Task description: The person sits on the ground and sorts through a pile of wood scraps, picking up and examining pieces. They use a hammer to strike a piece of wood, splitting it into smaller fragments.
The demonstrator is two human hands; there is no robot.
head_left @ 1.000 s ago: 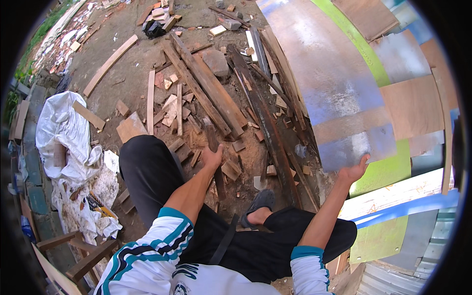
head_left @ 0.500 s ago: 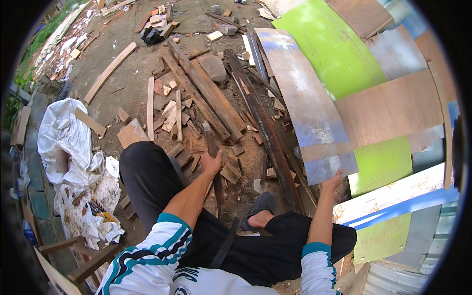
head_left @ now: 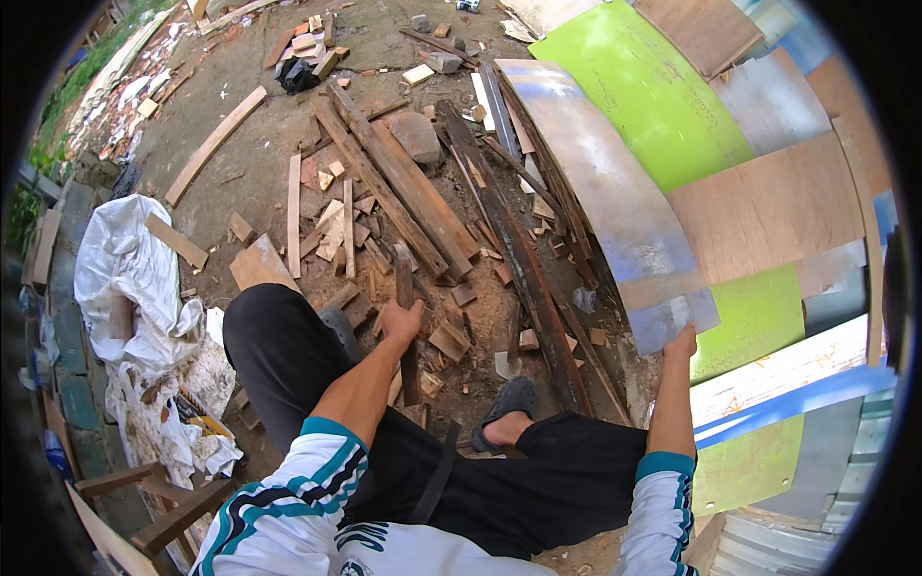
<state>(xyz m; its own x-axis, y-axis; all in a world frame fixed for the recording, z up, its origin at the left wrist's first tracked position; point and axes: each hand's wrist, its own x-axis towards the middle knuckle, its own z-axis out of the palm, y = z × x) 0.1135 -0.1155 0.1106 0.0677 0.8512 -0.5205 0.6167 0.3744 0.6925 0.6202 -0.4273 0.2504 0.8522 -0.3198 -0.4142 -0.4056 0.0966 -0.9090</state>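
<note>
Head view: left hand (head_left: 403, 320) gripping dark wood strip (head_left: 406, 326); right hand (head_left: 681, 343) grasping metal sheet (head_left: 615, 202) edge.

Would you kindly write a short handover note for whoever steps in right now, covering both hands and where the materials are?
Left hand: closed around a dark wooden stick, held roughly upright over the scrap wood on the ground.
Right hand: gripping the lower corner of a long grey metal sheet, which leans against a wall of green and plywood panels.
Nearby: long planks piled on the dirt ahead, offcuts around the feet, a white tarp to the left.
Done: sheet and stick are both in hand.
Left: neither has been set down or fixed in place; the sheet needs steady support.
</note>
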